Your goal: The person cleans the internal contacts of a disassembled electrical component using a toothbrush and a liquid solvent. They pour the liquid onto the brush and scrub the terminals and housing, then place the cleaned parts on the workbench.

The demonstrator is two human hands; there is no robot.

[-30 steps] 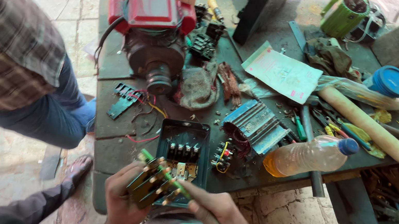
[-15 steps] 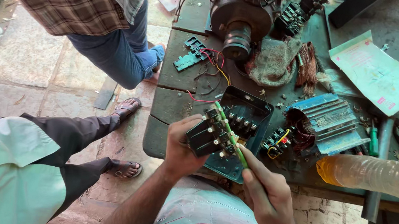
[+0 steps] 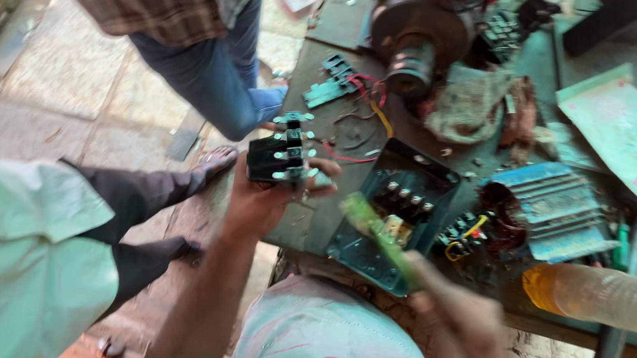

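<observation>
Item, nearest: your right hand [image 3: 452, 322], at 5 o'clock, blurred, clenched round a green-handled tool [image 3: 377, 233] angled toward 11 o'clock.

Item: your left hand [image 3: 266, 197], near centre, grasping a black switch block [image 3: 280, 153] with pale screw terminals, held just off the tabletop's [image 3: 304, 219] near-left edge.

Item: open teal switch box [image 3: 392, 214], between your hands, lying on the dark, cluttered tabletop.

Item: clear plastic bottle [image 3: 617, 300], at 3 o'clock, lying on its side.

Item: ribbed blue cover [image 3: 555, 208], at 2 o'clock.

Item: motor [image 3: 418, 31], at 12 o'clock, beside a rag [image 3: 470, 105].

Item: stone-paved floor [image 3: 56, 92], at 9 o'clock, with two other people standing or sitting on it.
</observation>
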